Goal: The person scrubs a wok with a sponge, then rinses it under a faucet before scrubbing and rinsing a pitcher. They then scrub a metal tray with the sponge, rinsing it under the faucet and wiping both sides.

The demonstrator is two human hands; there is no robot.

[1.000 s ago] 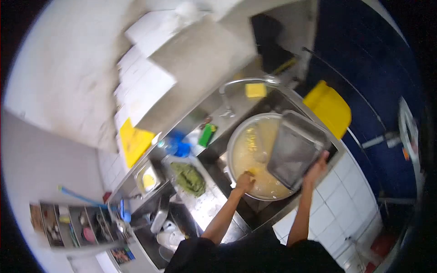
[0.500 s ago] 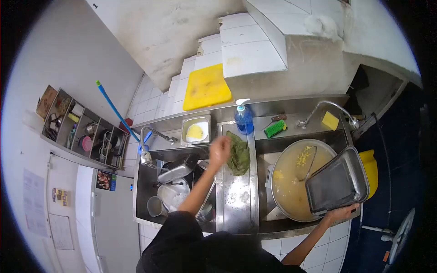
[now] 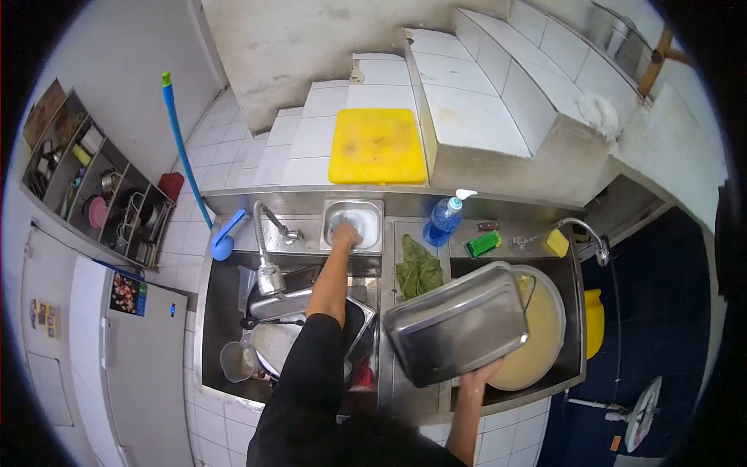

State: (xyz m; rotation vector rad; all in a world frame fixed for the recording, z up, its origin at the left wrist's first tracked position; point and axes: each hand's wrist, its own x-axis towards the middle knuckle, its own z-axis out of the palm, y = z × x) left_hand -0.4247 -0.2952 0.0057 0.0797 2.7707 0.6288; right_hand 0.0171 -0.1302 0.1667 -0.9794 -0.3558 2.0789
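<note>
My left hand reaches down into a small steel container of white suds on the sink's back ledge. Its fingers are bent inside, and what they grip, if anything, I cannot make out. My right hand grips the lower edge of a rectangular steel pan, holding it tilted over the middle counter and the left part of a large round pot. Cloudy yellowish water fills that pot. A crumpled green cloth lies just behind the pan.
A left basin holds stacked dishes, pans and a plastic jug under a tap. Along the ledge are a blue soap bottle, a green scrub brush and a yellow sponge. Behind stands a yellow board.
My left hand has gone from above the middle counter into the suds container. My right hand has brought the pan leftward from the pot's right side. The view has shifted.
</note>
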